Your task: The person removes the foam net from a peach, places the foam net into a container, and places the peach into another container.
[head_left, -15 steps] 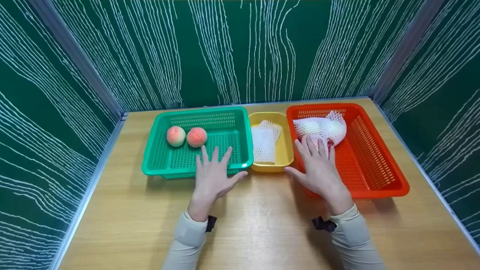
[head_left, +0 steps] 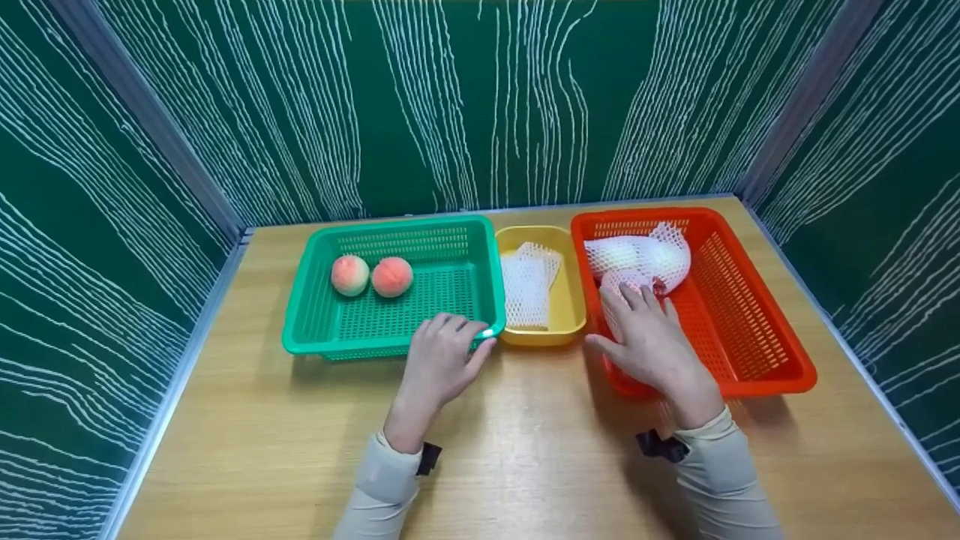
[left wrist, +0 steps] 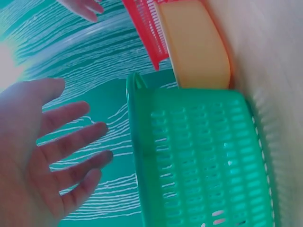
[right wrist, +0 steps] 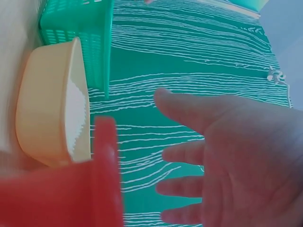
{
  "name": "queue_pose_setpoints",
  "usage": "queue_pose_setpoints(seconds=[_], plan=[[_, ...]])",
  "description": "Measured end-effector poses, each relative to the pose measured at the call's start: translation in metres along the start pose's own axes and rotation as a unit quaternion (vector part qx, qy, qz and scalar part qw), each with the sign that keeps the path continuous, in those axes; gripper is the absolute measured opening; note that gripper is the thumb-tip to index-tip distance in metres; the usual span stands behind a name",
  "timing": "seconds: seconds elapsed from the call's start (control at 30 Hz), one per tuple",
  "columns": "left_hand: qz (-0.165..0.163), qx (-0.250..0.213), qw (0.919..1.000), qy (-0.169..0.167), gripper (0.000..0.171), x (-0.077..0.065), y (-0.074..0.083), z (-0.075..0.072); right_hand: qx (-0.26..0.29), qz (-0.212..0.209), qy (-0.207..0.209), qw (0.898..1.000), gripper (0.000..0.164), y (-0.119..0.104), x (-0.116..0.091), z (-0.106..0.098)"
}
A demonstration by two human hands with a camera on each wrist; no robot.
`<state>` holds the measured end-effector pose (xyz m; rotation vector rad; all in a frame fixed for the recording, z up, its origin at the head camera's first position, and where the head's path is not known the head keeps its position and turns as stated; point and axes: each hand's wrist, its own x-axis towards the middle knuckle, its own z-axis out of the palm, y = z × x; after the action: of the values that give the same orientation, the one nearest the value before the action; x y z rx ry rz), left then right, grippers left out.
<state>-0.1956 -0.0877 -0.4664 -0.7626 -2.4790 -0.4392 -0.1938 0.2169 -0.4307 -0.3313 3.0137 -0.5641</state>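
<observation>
My left hand [head_left: 441, 361] is over the near right corner of a green basket [head_left: 337, 347], its fingers loosely bent; in the left wrist view the same hand [left wrist: 42, 161] holds nothing and is apart from the rim. Two peaches [head_left: 392, 277] lie at the left inside that basket. Over the near left side of a red basket [head_left: 780, 386] my right hand [head_left: 658, 349] hovers, fingers spread and relaxed; the right wrist view shows this hand [right wrist: 227, 161] holding nothing. Beyond its fingertips, several round things in white foam netting [head_left: 667, 259] lie in the red basket, partly hidden.
Between the baskets stands a yellow tub [head_left: 571, 300] with flat white foam net sleeves [head_left: 525, 289] in it. All three containers sit along the back of a wooden table [head_left: 517, 457]. Green panels [head_left: 315, 105] with white lines enclose it behind and at both sides.
My left hand has drawn back toward me from over the green basket, and its fingers have bent. The right hand has shifted slightly right and nearer me. The peaches and netted things stay put.
</observation>
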Motion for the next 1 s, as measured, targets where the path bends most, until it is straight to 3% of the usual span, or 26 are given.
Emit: queue_pose_setpoints(seconds=[0.13,0.43,0.77,1.0], plan=[[0.012,-0.012,0.9998,0.011,0.019,-0.001,0.004,0.004,0.004,-0.004,-0.012,1.000,0.079,0.004,-0.001,-0.009],[0.026,-0.024,0.9993,-0.014,0.016,-0.005,0.011,0.012,0.034,0.030,-0.064,0.997,0.075,0.015,0.005,-0.033],[0.054,-0.018,0.9981,-0.022,0.016,-0.001,0.023,0.020,0.058,0.026,-0.122,0.990,0.081,0.027,0.026,-0.060],[0.058,-0.022,0.9978,-0.025,0.016,0.003,0.027,0.022,0.056,0.006,-0.160,0.986,0.070,0.035,0.050,-0.067]])
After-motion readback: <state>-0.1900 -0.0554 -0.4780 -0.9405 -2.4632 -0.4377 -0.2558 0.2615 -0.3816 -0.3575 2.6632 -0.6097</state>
